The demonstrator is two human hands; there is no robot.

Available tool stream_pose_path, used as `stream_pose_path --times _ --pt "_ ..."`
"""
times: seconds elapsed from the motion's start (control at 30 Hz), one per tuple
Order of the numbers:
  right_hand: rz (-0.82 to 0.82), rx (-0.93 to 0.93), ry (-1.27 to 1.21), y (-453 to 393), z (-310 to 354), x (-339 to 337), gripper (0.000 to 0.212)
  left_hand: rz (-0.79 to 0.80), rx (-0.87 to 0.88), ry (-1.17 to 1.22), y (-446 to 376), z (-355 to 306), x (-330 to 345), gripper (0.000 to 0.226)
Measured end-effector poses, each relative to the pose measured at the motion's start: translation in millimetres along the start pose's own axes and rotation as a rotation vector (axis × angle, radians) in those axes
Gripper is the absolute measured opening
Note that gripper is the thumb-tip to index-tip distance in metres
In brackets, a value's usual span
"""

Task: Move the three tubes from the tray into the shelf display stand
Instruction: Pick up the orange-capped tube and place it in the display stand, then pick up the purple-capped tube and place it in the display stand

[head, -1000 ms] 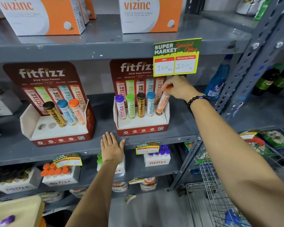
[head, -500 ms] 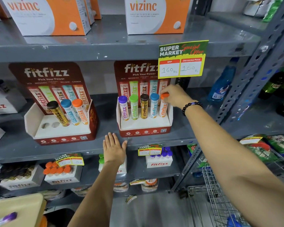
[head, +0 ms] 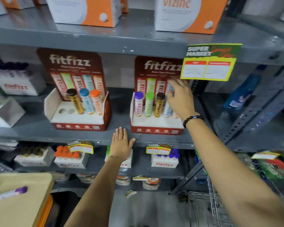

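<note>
— Three capped tubes show fully in the right-hand display stand (head: pixel 156 126): a purple-capped tube (head: pixel 138 104), a green-capped tube (head: pixel 149 104) and a brown-capped tube (head: pixel 159 104), all upright in the white insert.

— And beyond those?

— A pale blue tube (head: pixel 167 110) stands next, partly hidden behind the right hand (head: pixel 180 99). That hand hangs in front of the stand with fingers spread, gripping nothing.

— The other hand?

— The left hand (head: pixel 120 143) lies flat, fingers extended, on the grey shelf edge (head: pixel 88 140), just left of the stand.

— Anything on the tray?

— One slim white tube with a purple cap (head: pixel 8 193) lies on its side on the beige tray (head: pixel 23 210), lower left.
</note>
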State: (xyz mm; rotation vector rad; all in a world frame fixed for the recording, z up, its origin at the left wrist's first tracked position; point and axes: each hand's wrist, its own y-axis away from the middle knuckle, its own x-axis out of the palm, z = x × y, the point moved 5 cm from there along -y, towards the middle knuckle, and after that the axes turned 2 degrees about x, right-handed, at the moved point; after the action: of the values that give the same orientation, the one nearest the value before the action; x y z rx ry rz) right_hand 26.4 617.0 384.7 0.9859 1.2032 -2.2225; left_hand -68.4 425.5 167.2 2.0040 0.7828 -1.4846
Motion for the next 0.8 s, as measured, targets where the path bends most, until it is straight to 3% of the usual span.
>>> stream_pose_path --times 0.23,0.5,0.8 --pt "0.058 -0.443 -0.123 40.9 153.7 76.9 0.037 -0.195 -0.060 0.063 78.4 79.4 -25.4 0.064" --pt "0.401 -0.805 -0.284 132.4 339.5 190.4 0.038 -0.365 -0.494 0.079 211.3 226.9 -51.0 0.051" --pt "0.841 -1.158 -0.203 236.2 458.7 329.9 0.034 -0.246 -0.950 0.208 288.2 319.2 14.2 0.081"
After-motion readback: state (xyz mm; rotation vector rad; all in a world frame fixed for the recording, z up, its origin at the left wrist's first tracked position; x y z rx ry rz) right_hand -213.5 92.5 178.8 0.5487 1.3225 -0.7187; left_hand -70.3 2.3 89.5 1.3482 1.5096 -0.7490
